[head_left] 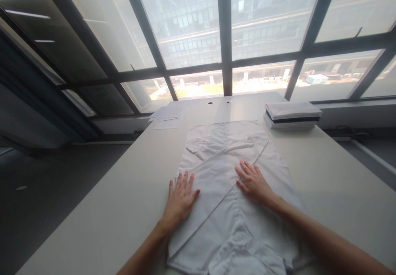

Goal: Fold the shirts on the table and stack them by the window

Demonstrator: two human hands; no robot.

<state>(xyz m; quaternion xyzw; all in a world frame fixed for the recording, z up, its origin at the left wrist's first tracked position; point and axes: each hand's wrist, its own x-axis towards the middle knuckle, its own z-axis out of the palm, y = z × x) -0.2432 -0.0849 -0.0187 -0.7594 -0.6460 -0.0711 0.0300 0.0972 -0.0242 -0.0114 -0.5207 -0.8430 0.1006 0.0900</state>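
A white garment [213, 184], probably a shirt, lies spread on the table in front of me, with parts of it folded across its middle and bunched, wrinkled cloth at the near end. My left hand [181, 200] rests flat on its left edge with the fingers spread. On the right of the middle, beside a diagonal fold, my right hand [253, 184] presses flat on the cloth, fingers extended. Neither hand grips the fabric. The right forearm covers part of the garment's right side.
The white table [123, 188] reaches to the windows [188, 23]. A stack of folded white and dark cloth [292, 115] stands at the back right. Loose paper sheets [168, 116] lie at the back left. Two round holes [210, 103] show near the far edge.
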